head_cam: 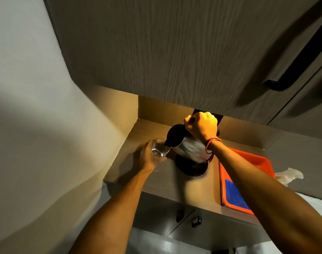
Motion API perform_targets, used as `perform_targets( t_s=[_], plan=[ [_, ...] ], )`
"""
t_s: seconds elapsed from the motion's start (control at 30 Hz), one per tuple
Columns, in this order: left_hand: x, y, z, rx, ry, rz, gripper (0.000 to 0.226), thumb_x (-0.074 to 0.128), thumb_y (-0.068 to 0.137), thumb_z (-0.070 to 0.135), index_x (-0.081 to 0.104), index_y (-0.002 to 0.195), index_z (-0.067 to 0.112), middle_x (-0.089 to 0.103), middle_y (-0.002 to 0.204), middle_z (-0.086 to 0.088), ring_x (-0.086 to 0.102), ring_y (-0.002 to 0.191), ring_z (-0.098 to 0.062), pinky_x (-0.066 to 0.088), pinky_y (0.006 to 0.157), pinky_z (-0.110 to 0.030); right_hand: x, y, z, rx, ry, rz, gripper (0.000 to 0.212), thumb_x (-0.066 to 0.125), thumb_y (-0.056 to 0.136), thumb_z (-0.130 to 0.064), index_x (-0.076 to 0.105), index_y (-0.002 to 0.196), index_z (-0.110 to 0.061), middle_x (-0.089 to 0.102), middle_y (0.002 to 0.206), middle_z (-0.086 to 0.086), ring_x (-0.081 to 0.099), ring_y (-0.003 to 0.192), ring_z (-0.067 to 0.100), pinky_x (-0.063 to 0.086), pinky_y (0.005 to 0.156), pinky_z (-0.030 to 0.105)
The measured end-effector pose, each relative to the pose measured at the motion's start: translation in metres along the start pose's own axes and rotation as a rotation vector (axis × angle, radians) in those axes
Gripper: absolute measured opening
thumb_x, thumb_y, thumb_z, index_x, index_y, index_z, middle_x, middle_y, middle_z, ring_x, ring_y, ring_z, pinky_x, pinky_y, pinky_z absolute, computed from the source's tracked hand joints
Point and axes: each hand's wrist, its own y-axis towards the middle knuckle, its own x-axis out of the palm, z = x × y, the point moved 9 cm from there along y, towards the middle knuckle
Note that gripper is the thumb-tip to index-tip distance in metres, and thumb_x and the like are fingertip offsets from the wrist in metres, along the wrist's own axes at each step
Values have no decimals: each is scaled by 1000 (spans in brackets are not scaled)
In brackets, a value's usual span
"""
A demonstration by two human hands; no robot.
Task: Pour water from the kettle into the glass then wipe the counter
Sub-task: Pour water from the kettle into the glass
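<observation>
The right hand [202,125] is clenched around the black handle at the top of the steel kettle [190,147], which is lifted off its round black base [191,166] and tipped to the person's left, so that its long axis runs from the gripped handle down-left to the black spout. The spout tip sits right at the rim of the glass [160,147], on the rim's right side, and this is the relation the pour depends on: the spout lies to the right of and slightly above the glass mouth, touching it or nearly so. The left hand [149,155] wraps the glass from its left, fingers curled round the wall, holding it tilted toward the spout, above or just on the wooden counter [165,182] – I cannot tell which. Some clear water seems to be in the glass already. By my judgement the pour is under way. A blue cloth [235,196] lies in the orange tray [248,158] to the right, nearer the right arm, with a crumpled white tissue [289,175] just beyond it
</observation>
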Motion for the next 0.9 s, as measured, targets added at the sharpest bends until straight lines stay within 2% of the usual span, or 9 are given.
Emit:
perform_targets(
  t_s=[0.13, 0.3, 0.5, 0.67, 0.73, 0.9],
  plan=[
    [-10, -5, 9, 124, 45, 11, 68, 91, 64, 13, 63, 126, 14, 69, 123, -3, 63, 116, -22, 57, 96, -42, 3, 1, -29, -145, -104, -61, 43, 54, 94, -33, 57, 57, -10, 47, 53, 2, 42, 45, 20, 26, 49, 21],
    [-14, -9, 12, 158, 42, 4, 70, 91, 66, 12, 62, 129, 12, 68, 125, -6, 64, 115, -22, 58, 94, -38, 3, -4, -53, -273, -162, -62, 42, 49, 94, -33, 49, 56, -14, 48, 54, 3, 48, 47, 23, 34, 52, 27],
    [-11, -13, 11, 140, 15, -24, 74, 90, 66, 9, 59, 133, 11, 63, 132, -8, 61, 122, -25, 56, 99, -43, 6, -11, -68, -386, -182, -19, 46, 53, 89, -31, 59, 48, -10, 54, 46, 3, 51, 39, 24, 44, 46, 27],
    [-11, -15, 11, 142, 9, -28, 73, 90, 65, 11, 59, 131, 14, 65, 128, -5, 63, 114, -21, 57, 93, -33, 8, -13, -75, -453, -197, -13, 47, 54, 88, -30, 58, 46, -8, 51, 43, 2, 51, 37, 23, 37, 46, 23],
    [-10, -17, 10, 139, -2, -31, 72, 90, 65, 11, 59, 130, 14, 65, 128, -4, 63, 115, -20, 57, 94, -34, 8, -15, -78, -481, -188, -5, 46, 54, 87, -29, 59, 46, -8, 53, 44, 3, 52, 39, 25, 34, 48, 23],
    [-8, -18, 8, 124, -9, -16, 71, 91, 63, 6, 61, 126, 11, 66, 124, -7, 65, 111, -23, 59, 91, -38, 8, -21, -88, -538, -207, -12, 45, 53, 85, -29, 58, 45, -10, 55, 44, 3, 53, 39, 25, 43, 47, 25]
  ],
)
